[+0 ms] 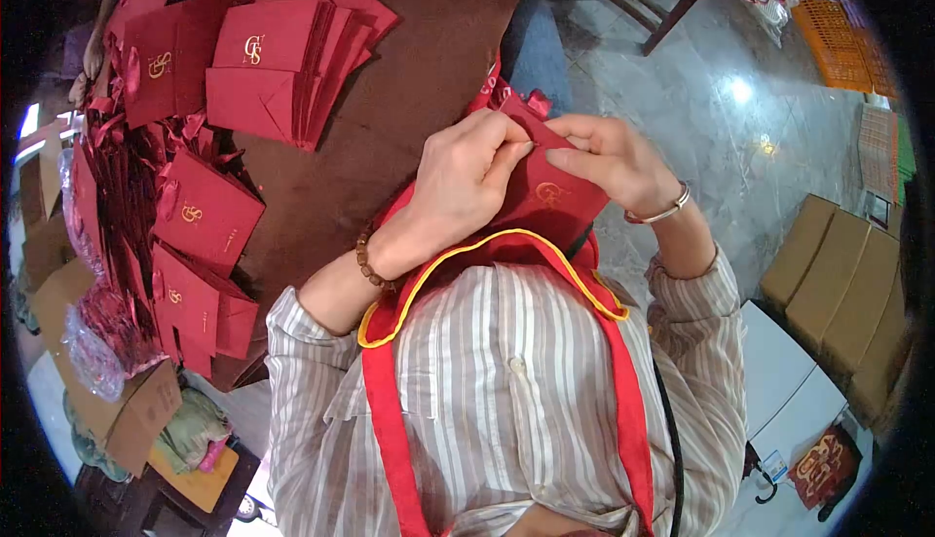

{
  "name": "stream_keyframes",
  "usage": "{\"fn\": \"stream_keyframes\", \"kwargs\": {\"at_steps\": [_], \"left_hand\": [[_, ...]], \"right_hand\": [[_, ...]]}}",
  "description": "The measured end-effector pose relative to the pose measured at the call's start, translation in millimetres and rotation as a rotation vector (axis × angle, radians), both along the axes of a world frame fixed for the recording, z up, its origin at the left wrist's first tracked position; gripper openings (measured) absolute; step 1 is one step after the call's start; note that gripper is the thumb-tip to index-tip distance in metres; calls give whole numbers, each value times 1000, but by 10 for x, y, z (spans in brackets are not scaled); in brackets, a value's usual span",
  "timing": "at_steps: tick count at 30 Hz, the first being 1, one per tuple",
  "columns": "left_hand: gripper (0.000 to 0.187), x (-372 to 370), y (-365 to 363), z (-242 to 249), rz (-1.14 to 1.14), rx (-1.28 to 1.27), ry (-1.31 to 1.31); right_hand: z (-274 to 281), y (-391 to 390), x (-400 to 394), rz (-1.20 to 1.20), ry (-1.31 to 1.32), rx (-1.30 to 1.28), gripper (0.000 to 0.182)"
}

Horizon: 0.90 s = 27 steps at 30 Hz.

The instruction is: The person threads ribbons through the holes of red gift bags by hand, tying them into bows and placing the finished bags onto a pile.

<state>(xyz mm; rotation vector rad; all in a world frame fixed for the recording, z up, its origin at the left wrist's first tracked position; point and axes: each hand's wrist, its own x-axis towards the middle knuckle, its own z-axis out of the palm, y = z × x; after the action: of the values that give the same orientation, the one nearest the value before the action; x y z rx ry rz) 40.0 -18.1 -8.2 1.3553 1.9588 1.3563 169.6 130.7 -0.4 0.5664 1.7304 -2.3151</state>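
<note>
I see both hands meeting on one red paper bag, held up in front of the chest, off the table. My left hand curls over the bag's left side, fingers bent and closed down on its upper edge, thumb tucked against the paper. My right hand comes in from the other side, thumb and forefinger pinched shut on the same top edge, nearly touching the left fingertips. The bag lies flat-faced toward the camera, its gold emblem visible on the lower part. Its long axis runs on a slant from the upper left, where a bit of ribbon shows at the open end, down to the lower right near my red apron.

The dark brown table sits to the left and behind the hands. On it lie stacks of the same red bags, some fanned out, some heaped with loose ribbon. Cardboard boxes stand by the table's near edge. To the right is a shiny grey tiled floor, more flat cartons, and an orange crate further off.
</note>
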Motion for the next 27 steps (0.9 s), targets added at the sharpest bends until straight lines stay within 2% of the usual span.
{"fn": "stream_keyframes", "kwargs": {"at_steps": [5,7,8,10,14,15,16,19,21,27], "left_hand": [[6,-11,11,-19,-26,20,151],[6,-19,13,0,-48,14,182],[6,-19,17,7,-65,3,234],[6,-15,22,21,-84,-9,285],[13,22,-13,5,-131,54,541],[16,32,-27,-19,-150,100,623],[16,30,-40,-39,-150,99,623],[21,8,-53,-118,-190,203,667],[22,-2,-48,-172,-177,287,665],[23,8,-50,-168,-190,260,665]], "right_hand": [[17,-76,4,-54,35,-54,27],[52,-96,-8,13,-49,339,27],[47,-112,-11,14,-48,340,27],[29,-147,-4,-22,29,550,26],[103,-153,-8,56,21,541,29],[66,-161,13,2,11,424,30],[43,-165,34,-53,1,306,30],[72,-129,38,-36,9,209,30],[54,-143,48,-53,4,203,30],[17,-121,56,-20,-11,225,31]]}}
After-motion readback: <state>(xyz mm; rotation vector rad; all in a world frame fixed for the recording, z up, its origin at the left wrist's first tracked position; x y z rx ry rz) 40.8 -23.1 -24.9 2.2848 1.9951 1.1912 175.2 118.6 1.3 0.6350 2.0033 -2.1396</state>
